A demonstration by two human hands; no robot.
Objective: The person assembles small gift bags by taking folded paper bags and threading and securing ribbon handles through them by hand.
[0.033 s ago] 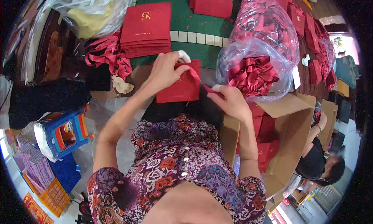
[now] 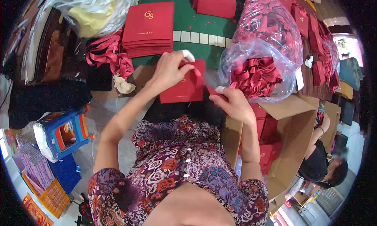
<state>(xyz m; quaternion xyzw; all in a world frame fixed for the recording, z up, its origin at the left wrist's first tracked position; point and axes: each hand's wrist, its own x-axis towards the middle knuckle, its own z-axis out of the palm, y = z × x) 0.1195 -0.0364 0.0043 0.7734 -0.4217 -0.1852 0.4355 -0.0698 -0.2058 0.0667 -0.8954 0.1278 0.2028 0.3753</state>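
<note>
A flat red packet with gold print (image 2: 182, 92) lies in front of me, over my dark lap at the table's near edge. Across its upper part my left hand (image 2: 172, 68) is closed, thumb and fingers pinching a red ribbon (image 2: 197, 72) by the packet's top. White wrapping covers one fingertip of that hand. Just right of the packet, my right hand (image 2: 235, 102) pinches the ribbon's other part between thumb and fingers; it also has a white-wrapped finger. The ribbon spans the gap between both hands. How it joins the packet is hidden by my left hand.
Beyond my left hand stands a stack of red packets (image 2: 148, 28), with loose red ribbons (image 2: 112, 57) beside it. A clear plastic bag of ribbons (image 2: 261, 49) sits right. An open cardboard box (image 2: 292, 143) holds more packets. Another person (image 2: 324, 159) is at far right.
The packet and my left hand have shifted very slightly right. The ribbon between my hands shows a little more drawn out; both hands keep their pinch.
</note>
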